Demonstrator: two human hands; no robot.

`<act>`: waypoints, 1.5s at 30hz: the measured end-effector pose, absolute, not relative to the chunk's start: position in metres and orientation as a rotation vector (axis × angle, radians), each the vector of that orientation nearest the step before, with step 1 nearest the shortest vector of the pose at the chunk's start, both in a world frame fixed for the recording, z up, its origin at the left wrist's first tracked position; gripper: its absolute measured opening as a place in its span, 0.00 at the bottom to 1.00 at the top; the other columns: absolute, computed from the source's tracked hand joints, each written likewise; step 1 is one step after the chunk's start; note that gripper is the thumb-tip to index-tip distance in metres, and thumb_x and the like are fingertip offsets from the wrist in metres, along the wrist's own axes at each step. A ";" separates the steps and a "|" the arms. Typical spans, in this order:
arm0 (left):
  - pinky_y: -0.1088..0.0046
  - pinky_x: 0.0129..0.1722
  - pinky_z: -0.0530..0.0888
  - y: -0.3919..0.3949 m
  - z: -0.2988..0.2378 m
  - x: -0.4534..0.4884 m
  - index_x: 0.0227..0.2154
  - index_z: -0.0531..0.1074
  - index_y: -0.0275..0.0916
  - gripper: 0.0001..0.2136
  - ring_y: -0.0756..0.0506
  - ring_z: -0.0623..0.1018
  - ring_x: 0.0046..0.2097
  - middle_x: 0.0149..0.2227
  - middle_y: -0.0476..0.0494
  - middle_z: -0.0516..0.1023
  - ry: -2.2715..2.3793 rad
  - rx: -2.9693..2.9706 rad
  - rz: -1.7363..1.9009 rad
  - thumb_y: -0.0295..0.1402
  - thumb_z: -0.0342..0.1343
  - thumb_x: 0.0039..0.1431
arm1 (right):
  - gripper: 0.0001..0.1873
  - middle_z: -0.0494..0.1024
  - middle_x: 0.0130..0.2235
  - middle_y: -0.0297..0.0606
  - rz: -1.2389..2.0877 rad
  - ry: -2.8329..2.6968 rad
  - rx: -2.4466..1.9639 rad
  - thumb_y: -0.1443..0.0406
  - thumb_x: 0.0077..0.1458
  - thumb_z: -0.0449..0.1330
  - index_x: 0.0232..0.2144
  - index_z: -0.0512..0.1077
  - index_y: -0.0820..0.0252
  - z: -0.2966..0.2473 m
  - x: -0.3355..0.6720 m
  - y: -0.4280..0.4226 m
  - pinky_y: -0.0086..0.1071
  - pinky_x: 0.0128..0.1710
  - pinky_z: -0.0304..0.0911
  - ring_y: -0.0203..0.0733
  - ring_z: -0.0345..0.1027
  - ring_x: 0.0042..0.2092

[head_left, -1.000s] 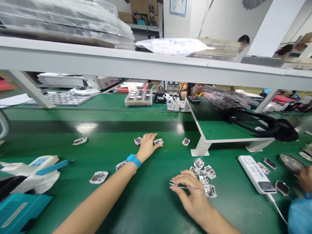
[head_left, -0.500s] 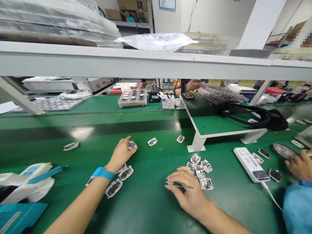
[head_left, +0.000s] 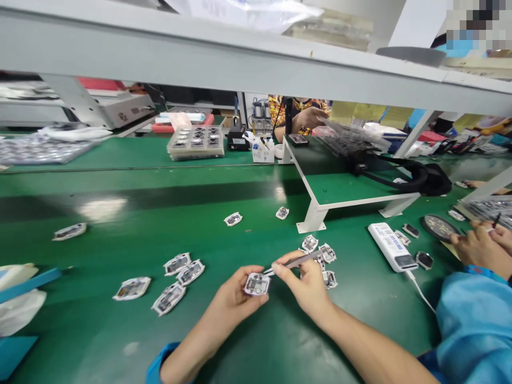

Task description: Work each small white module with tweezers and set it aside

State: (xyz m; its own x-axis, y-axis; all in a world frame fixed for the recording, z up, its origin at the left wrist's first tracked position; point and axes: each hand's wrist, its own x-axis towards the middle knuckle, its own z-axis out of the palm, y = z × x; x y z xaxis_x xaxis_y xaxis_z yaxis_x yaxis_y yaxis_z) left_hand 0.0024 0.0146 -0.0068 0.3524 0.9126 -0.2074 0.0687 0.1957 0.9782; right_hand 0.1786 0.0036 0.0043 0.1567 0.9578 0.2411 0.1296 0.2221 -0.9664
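Note:
My left hand (head_left: 232, 298) is closed on a small white-framed part (head_left: 256, 284), held up over the green belt (head_left: 120, 213). My right hand (head_left: 306, 285) pinches metal tweezers (head_left: 294, 261), whose tip sits at the part's right edge. Just behind my right hand lies a cluster of the same parts (head_left: 320, 253). Several more parts (head_left: 178, 269) lie on the belt to the left of my hands, and two lone parts (head_left: 233, 218) sit farther back.
A white stand with a dark green top (head_left: 340, 186) rises at right. A white device with a cable (head_left: 390, 246) lies beside a co-worker's hands (head_left: 480, 245) and blue sleeve (head_left: 476, 325). Trays of parts (head_left: 196, 143) sit at the back. A grey shelf (head_left: 240, 64) runs overhead.
My left hand drew back from the far belt with one part and brought it in front of me. My right hand lifted the tweezers to it. The view swung left and down.

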 end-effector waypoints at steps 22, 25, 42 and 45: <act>0.72 0.31 0.71 0.002 -0.003 0.008 0.37 0.71 0.39 0.16 0.47 0.75 0.32 0.30 0.49 0.78 1.086 1.028 0.819 0.36 0.66 0.45 | 0.03 0.83 0.33 0.38 0.776 -1.501 -1.038 0.61 0.53 0.68 0.30 0.79 0.53 -0.004 0.174 0.003 0.41 0.43 0.69 0.46 0.76 0.40; 0.73 0.26 0.68 0.003 0.002 0.006 0.39 0.71 0.38 0.15 0.49 0.71 0.26 0.25 0.51 0.75 1.124 0.974 0.839 0.41 0.61 0.52 | 0.05 0.82 0.33 0.38 0.891 -1.379 -1.081 0.61 0.53 0.67 0.29 0.78 0.55 -0.003 0.177 0.005 0.40 0.42 0.70 0.45 0.76 0.38; 0.74 0.24 0.67 0.005 0.004 0.002 0.38 0.76 0.36 0.18 0.50 0.70 0.27 0.27 0.49 0.74 1.073 0.842 0.840 0.44 0.64 0.52 | 0.07 0.80 0.29 0.34 1.145 -1.202 -1.179 0.61 0.50 0.67 0.29 0.75 0.58 -0.003 0.177 0.007 0.33 0.36 0.68 0.40 0.74 0.33; 0.75 0.24 0.67 0.005 0.006 0.002 0.38 0.76 0.36 0.17 0.50 0.69 0.27 0.27 0.50 0.73 1.077 0.877 0.842 0.44 0.64 0.51 | 0.07 0.80 0.30 0.35 1.088 -1.212 -1.208 0.61 0.50 0.67 0.29 0.76 0.58 -0.002 0.178 0.006 0.34 0.38 0.68 0.41 0.74 0.34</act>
State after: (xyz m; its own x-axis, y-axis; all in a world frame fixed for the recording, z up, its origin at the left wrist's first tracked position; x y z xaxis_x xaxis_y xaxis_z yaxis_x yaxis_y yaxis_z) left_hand 0.0023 0.0053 0.0065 0.2538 0.8947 -0.3675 -0.1408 0.4101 0.9011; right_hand 0.1778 0.0059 -0.0022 0.0701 0.9947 0.0758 0.0318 0.0737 -0.9968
